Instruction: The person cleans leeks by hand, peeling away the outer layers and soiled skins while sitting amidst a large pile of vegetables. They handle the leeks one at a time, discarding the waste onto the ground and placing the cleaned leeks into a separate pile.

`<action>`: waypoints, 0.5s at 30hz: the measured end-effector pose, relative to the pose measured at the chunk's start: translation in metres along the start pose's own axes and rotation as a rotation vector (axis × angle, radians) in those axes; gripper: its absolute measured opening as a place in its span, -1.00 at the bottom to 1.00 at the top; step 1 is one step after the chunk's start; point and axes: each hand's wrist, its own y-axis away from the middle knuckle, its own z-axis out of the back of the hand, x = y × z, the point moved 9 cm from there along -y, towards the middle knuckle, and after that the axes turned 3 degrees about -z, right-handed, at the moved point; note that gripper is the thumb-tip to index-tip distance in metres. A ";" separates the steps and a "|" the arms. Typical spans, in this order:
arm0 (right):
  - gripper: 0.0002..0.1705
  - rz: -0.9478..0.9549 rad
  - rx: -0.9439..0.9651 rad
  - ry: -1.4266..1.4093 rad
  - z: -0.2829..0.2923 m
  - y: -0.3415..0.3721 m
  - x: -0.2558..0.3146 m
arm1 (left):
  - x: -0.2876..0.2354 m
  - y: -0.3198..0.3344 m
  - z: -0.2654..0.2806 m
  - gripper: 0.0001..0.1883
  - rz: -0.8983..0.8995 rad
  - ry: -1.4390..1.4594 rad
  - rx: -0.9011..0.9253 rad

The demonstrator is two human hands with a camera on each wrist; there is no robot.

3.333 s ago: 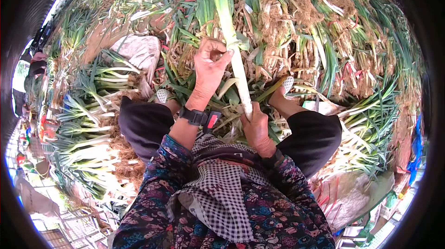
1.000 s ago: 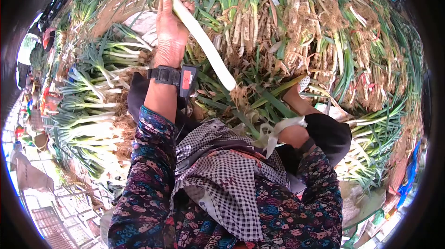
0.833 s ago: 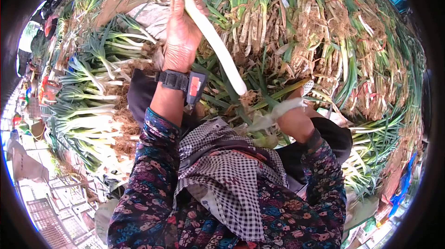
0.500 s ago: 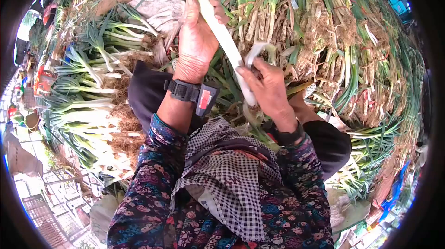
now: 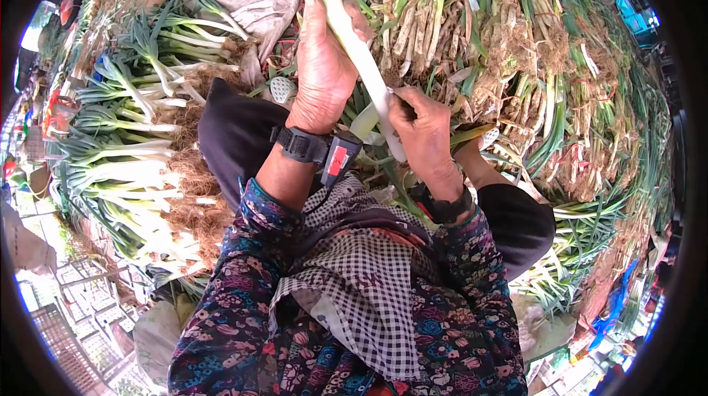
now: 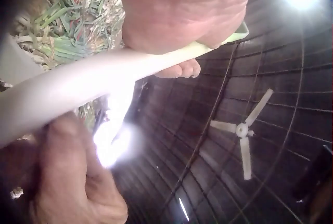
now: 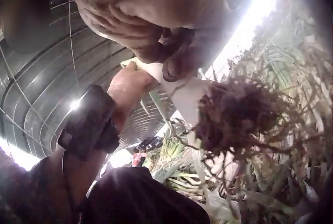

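A long green onion [image 5: 355, 49] slants down across the head view, its stalk white and smooth. My left hand [image 5: 321, 75] holds it higher up, thumb on one side and fingers round the other. Near the lower end, my right hand [image 5: 424, 134] has its fingers curled in and pinches at the side of the stalk. A pale strip of skin [image 5: 364, 120] hangs beside the stalk there. Brown roots [image 7: 234, 115] bush out at the bottom end in the right wrist view. The left wrist view has both hands at the stalk, the right one [image 6: 78, 177] below it.
Trimmed green onions [image 5: 140, 153] lie stacked on the left, roots inward. Untrimmed bundles [image 5: 509, 49] with dry skins spread ahead and right. A pale sack [image 5: 254, 9] lies ahead left; another stack [image 5: 582, 226] is beside the right knee. The person's knees flank the work.
My right hand, earlier low by the right knee with a strip of peeled skin, has come up to the stalk; that strip no longer shows in it. My left hand has moved right with the green onion.
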 end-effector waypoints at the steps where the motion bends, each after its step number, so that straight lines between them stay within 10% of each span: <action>1: -0.90 0.018 -0.012 0.041 0.000 0.000 -0.003 | 0.000 0.000 0.001 -0.62 0.000 0.000 0.000; 5: -0.89 -0.033 -0.011 0.042 0.001 0.003 -0.018 | 0.002 0.003 -0.013 -0.55 -0.023 0.037 0.040; 7: -0.83 -0.638 0.102 -0.607 -0.015 0.023 -0.067 | -0.002 0.004 -0.015 -0.53 -0.057 0.033 0.059; 11: -0.83 -0.770 0.101 -1.439 -0.014 0.046 -0.077 | -0.001 0.007 -0.030 -0.53 0.076 0.216 0.270; 14: -0.82 -0.752 0.358 -1.004 0.016 0.073 -0.064 | -0.001 0.003 -0.020 -0.48 0.120 0.234 0.228; 15: -0.78 -0.518 0.504 -0.366 0.026 0.079 -0.084 | -0.003 -0.001 -0.012 -0.42 0.134 0.253 0.205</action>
